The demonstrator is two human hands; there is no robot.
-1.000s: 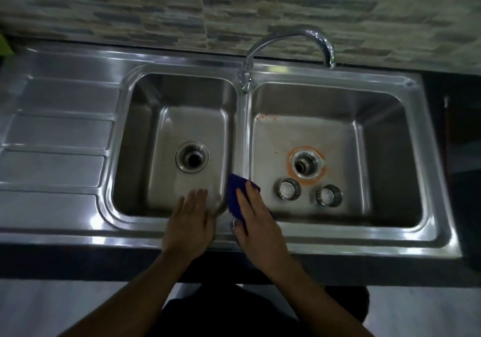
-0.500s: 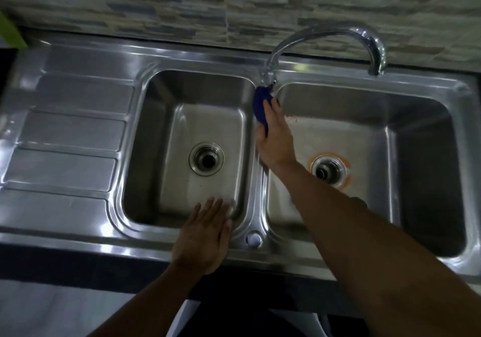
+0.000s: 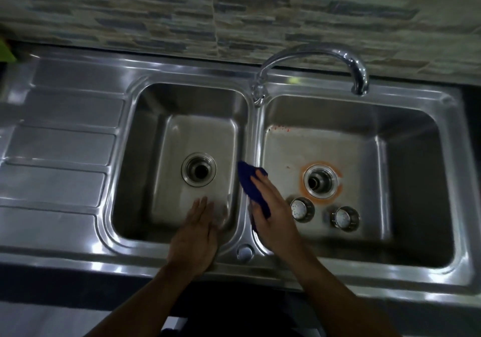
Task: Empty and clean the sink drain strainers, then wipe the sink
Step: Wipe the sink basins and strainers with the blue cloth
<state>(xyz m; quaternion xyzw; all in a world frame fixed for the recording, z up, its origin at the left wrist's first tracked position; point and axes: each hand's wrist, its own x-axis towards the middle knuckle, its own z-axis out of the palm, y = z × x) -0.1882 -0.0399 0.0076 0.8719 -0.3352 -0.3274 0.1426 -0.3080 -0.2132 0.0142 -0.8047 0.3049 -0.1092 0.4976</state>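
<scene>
Head view: right hand presses blue cloth on sink divider; no writing legible.

We see a brushed, shiny steel sink whose metal glints just below our left hand's fingers. Under our right hand's fingers lies a soft, matt blue cloth. Just right of them sit two polished metal strainers. The faucet is glossy chrome; the wall tiles look rough, stone-like.

Dim, soft-focus view; glare streaks the steel sink rim, edges bowed by the lens.
</scene>
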